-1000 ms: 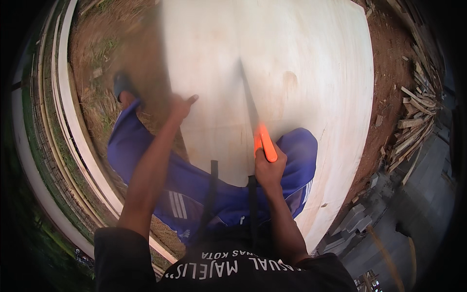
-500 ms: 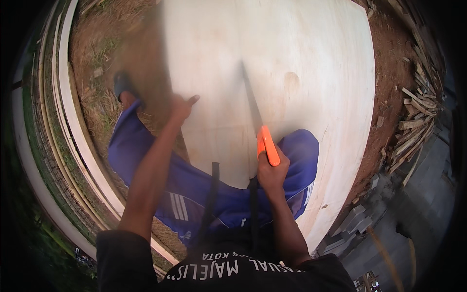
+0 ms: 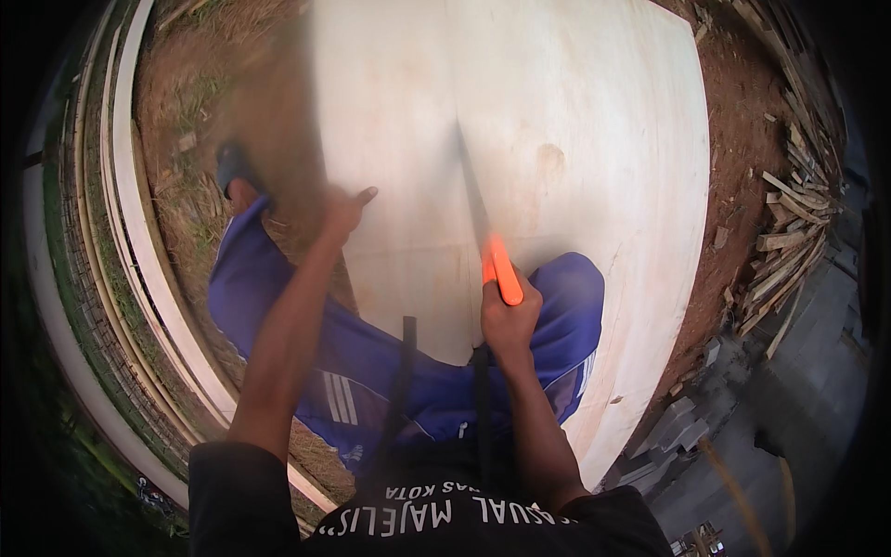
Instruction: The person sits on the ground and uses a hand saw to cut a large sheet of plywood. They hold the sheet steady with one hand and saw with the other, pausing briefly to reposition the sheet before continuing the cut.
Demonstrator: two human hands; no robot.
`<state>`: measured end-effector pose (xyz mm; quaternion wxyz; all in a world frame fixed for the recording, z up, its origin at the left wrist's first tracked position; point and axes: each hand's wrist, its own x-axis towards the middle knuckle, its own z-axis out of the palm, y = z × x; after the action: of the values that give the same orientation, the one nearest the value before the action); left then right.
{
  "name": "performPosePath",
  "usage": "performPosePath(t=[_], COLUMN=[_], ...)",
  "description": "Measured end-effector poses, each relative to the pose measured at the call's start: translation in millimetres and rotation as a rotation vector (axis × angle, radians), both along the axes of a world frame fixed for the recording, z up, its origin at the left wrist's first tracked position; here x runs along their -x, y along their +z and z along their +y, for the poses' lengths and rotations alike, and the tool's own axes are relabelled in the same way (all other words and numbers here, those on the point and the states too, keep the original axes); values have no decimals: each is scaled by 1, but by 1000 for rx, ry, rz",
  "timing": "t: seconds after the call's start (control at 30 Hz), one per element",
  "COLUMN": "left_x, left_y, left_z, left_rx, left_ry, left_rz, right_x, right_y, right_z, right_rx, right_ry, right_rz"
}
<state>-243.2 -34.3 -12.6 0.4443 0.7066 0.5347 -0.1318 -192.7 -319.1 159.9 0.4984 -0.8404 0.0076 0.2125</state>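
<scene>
A pale plywood sheet (image 3: 603, 139) lies beneath me, with my blue-trousered knee (image 3: 564, 288) on its near part. My right hand (image 3: 510, 316) is closed round the orange handle of a handsaw (image 3: 501, 269), whose dark blade points away from me into a line in the sheet. My left hand (image 3: 344, 212) grips the sheet's left edge, thumb on top, fingers partly hidden. Two dark straps hang in front of my trousers.
Long boards (image 3: 135, 139) run along the left side beside dry grass and soil. A pile of scrap timber (image 3: 794, 237) lies on bare earth at the right, with grey blocks (image 3: 677, 422) and a grey slab (image 3: 780, 408) at the lower right.
The saw and my right hand shifted slightly toward me, then back away and a little left over the last second. My left hand stays on the sheet's edge.
</scene>
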Motion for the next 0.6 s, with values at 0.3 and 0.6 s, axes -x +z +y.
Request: performPosePath(t=[0.3, 0.6], left_x=[13, -9], left_y=[-33, -21], left_z=[7, 2], left_rx=[24, 25], left_ry=[18, -40], left_rz=[-31, -14], right_x=[17, -95], right_y=[17, -61], right_z=[-8, 72], right_rx=[39, 111], right_ry=[21, 60], right_rz=[43, -18])
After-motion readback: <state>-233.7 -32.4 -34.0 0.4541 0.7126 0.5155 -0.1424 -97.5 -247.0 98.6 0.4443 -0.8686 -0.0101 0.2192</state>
